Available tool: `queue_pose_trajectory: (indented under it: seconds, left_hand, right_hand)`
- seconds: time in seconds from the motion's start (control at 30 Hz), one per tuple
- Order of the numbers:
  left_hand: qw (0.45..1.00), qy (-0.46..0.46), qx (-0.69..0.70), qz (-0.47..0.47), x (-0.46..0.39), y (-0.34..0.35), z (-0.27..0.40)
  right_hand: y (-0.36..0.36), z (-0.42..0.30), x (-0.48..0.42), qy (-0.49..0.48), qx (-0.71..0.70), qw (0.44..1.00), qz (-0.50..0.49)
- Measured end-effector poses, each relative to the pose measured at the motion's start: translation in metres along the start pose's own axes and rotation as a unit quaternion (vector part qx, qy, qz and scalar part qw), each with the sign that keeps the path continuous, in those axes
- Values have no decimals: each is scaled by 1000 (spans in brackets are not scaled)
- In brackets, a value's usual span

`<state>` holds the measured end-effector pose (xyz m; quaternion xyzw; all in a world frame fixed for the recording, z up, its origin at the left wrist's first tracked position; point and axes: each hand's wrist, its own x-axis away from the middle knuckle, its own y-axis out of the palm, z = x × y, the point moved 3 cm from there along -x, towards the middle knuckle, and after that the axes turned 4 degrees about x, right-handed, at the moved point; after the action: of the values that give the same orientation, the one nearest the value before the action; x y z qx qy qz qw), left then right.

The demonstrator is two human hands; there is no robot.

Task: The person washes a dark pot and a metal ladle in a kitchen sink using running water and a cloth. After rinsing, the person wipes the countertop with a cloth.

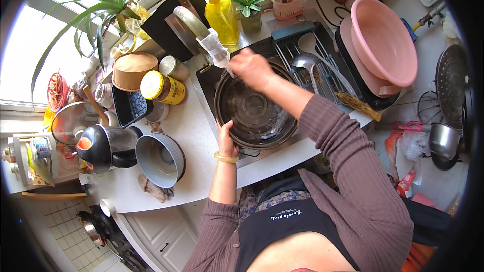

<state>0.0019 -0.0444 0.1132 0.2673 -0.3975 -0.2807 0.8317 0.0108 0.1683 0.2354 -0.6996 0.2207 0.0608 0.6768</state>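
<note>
A round dark pot with some water in it sits in the sink. My left hand, with a bangle at the wrist, grips the pot's near left rim, thumb on top. Over the pot's far side is my right hand, slightly blurred, its fingers curled beside the faucet's white-wrapped outlet. Whether those fingers hold anything is hidden. To the right, a metal ladle and a pale spoon lie on a drying rack across the sink.
A yellow pump bottle and a potted plant stand behind the sink. On the left are a grey bowl, an electric kettle and a yellow-lidded jar. Pink basins and a bristle brush are on the right.
</note>
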Motion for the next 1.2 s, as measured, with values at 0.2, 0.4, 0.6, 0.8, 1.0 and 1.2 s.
queue_pose_trajectory:
  seconds: [0.2, 0.4, 0.6, 0.8, 1.0, 1.2]
  left_hand:
    - [997, 32, 59, 33, 10, 4, 4]
    - [991, 76, 84, 72, 5, 14, 14]
    - [988, 107, 70, 91, -7, 24, 13]
    - [986, 104, 118, 47, -3, 35, -11]
    - [979, 198, -17, -38, 14, 50, -21]
    - [974, 104, -36, -198, 19, 41, 59]
  right_hand:
    - [7, 49, 69, 98, 21, 993, 61]
    - [13, 26, 137, 230, -107, 967, -21]
    - [2, -12, 154, 275, -176, 945, 14]
    - [29, 14, 156, 469, -312, 796, 220]
    - [75, 74, 158, 499, -451, 726, 142]
    - [20, 95, 100, 354, -385, 852, 30]
